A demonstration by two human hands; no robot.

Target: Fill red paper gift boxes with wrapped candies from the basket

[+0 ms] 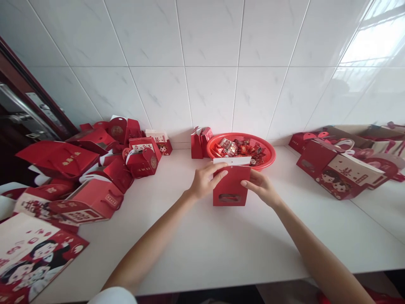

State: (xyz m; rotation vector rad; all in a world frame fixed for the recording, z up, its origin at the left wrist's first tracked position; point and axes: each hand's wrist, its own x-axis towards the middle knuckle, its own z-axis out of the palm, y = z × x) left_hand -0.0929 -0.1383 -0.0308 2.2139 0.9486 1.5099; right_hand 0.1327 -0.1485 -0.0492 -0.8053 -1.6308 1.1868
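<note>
A red paper box (pixel 230 185) stands upright on the white counter, its oval cut-out low on the near side and a white flap raised at its top. My left hand (pixel 207 179) grips the box's upper left edge, thumb on the near face. On the right edge, my right hand (pixel 260 185) holds it with the thumb in front and the fingers mostly hidden behind. Just beyond the box sits a red plastic basket (pixel 270 157) with wrapped candies (pixel 243 148) inside.
Many red gift boxes (pixel 88 198) crowd the counter's left side, near a flat printed bag (pixel 41 253). A small red box (pixel 196 143) stands left of the basket. More boxes (pixel 340 171) are at the right, beside a cardboard carton (pixel 348 130). Tiled wall (pixel 211 93) runs behind.
</note>
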